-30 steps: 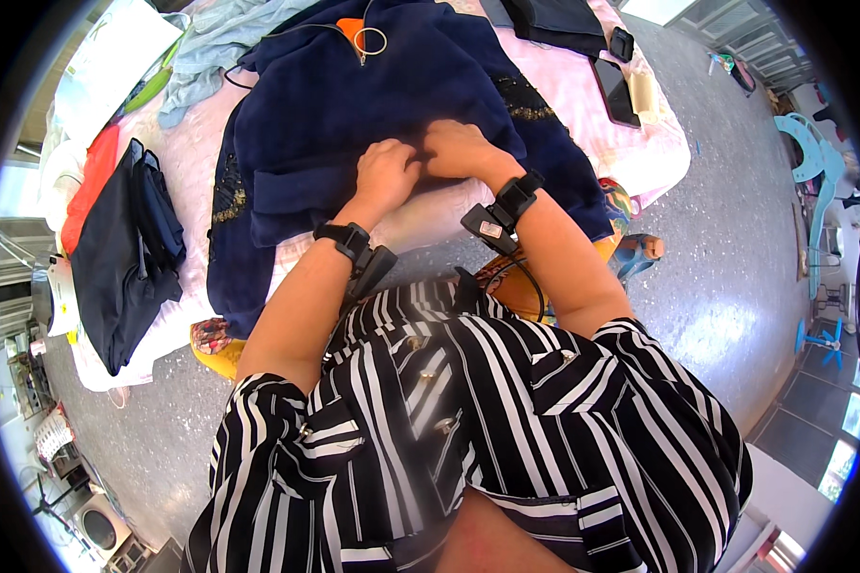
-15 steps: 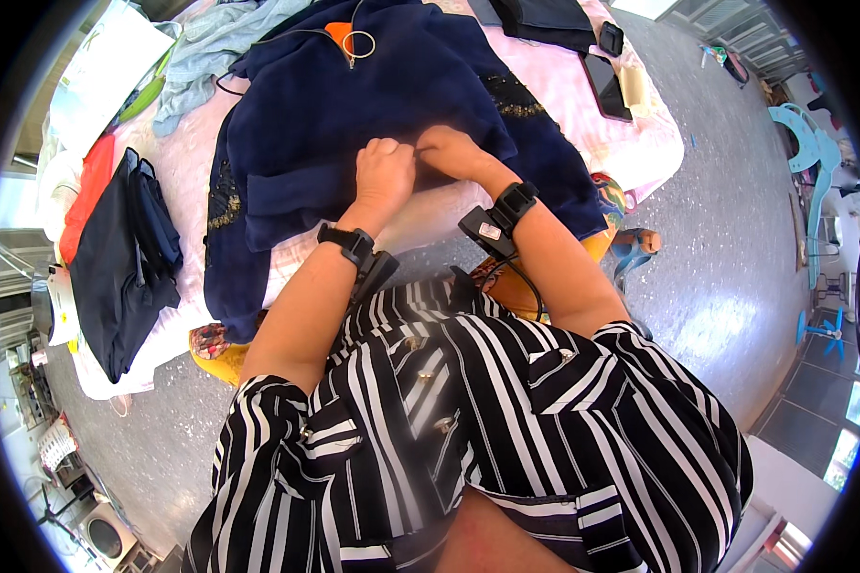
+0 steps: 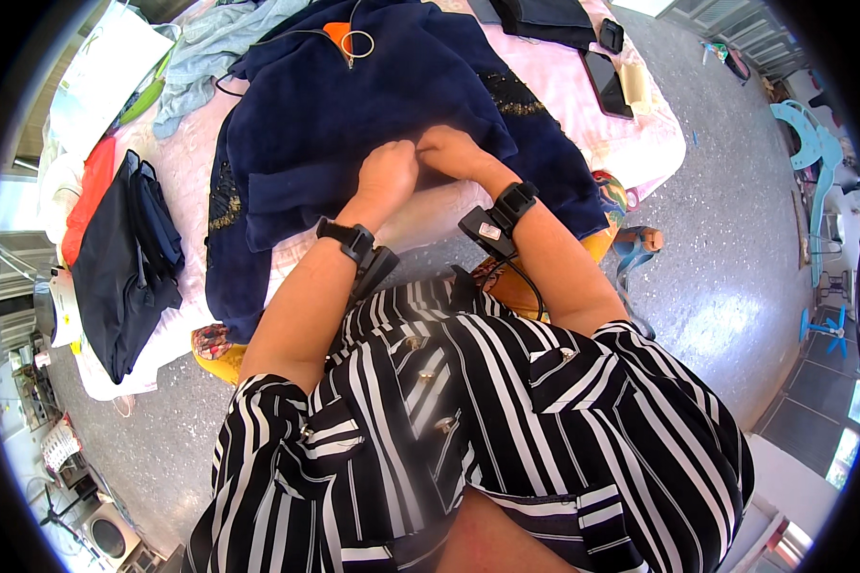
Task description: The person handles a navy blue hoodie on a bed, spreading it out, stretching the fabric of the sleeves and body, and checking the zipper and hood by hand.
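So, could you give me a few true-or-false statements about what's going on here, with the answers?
1. The left hand and right hand are close together at the navy garment. True.
2. The phone lies to the left of the navy garment. False: the phone lies to its right, on the pink cloth.
3. The person's shirt is plain white. False: the shirt is striped black and white.
4. Folded black clothing lies left of the navy garment. True.
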Available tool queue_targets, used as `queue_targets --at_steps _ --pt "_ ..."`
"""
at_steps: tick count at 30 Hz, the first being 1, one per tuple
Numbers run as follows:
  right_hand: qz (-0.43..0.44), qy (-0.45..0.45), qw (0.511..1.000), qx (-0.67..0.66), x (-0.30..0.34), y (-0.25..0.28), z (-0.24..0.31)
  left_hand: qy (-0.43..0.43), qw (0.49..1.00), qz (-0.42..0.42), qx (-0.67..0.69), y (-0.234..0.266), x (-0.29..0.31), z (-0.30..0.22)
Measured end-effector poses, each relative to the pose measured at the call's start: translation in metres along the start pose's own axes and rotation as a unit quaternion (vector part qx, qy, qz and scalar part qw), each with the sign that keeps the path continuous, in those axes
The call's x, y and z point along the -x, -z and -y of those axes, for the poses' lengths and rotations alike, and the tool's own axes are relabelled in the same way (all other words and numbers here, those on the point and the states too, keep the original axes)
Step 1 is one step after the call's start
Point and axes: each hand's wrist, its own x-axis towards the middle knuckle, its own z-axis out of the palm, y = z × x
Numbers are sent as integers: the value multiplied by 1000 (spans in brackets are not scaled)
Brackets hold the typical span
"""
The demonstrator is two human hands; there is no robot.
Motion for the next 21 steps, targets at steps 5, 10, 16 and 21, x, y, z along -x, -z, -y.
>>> queue_targets --at_steps 5,10,16,21 --pt "-6 10 1000 11 1 2 5 0 1000 -4 7 1 -2 -2" --pt "-38 27 999 2 2 -2 0 138 988 -2 73 3 -4 3" --pt "-29 25 999 -23 3 -1 0 120 982 9 147 5 -1 14" --pt "0 11 1000 -24 3 3 4 95 988 40 117 4 1 8"
